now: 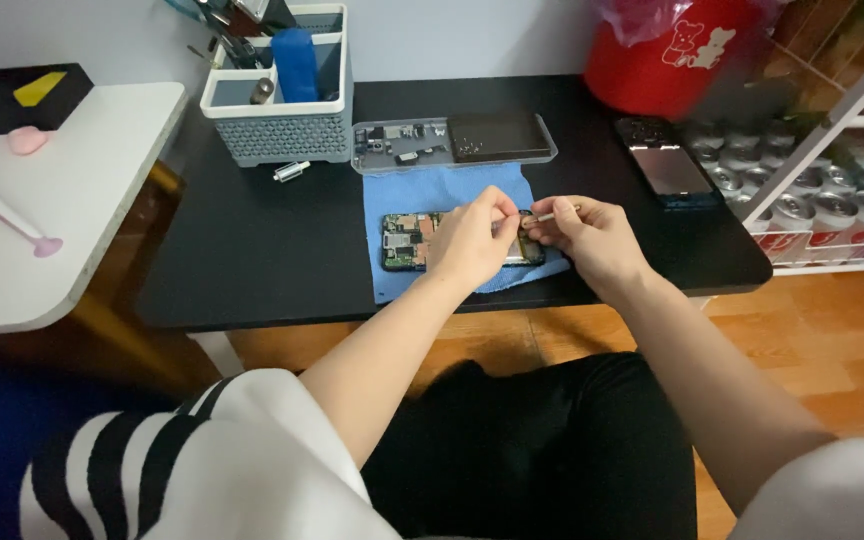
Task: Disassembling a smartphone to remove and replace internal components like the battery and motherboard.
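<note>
I am seated at the black bench (252, 240), and everything here is placed from the opened phone (407, 240) that lies on the blue cloth (452, 190) in front of me. Its back is off, so green circuit boards and metal shields show along its left part. My left hand (472, 240) rests on top of the phone's middle, fingers curled down and pinched narrow at its right end; I cannot tell whether anything small sits between them. My right hand (592, 235) is just right of the phone, closed around a thin pale tool (552, 214) whose tip points left toward the phone's right end, close to my left fingertips. Whether the tip touches the phone I cannot tell.

Behind the phone, at the far edge of the cloth, a long grey parts tray (452, 140) lies crosswise, with small bits in its left half and a dark panel on its right half. Behind and left of the phone stands a pale perforated caddy (277, 130) holding a blue bottle (295, 62) and tools, and a small metal cylinder (292, 171) lies on the bench just in front of it. Right of the phone and well apart, a second phone body (667, 165) lies near the bench's right edge, with a red bucket (667, 50) behind it.
</note>
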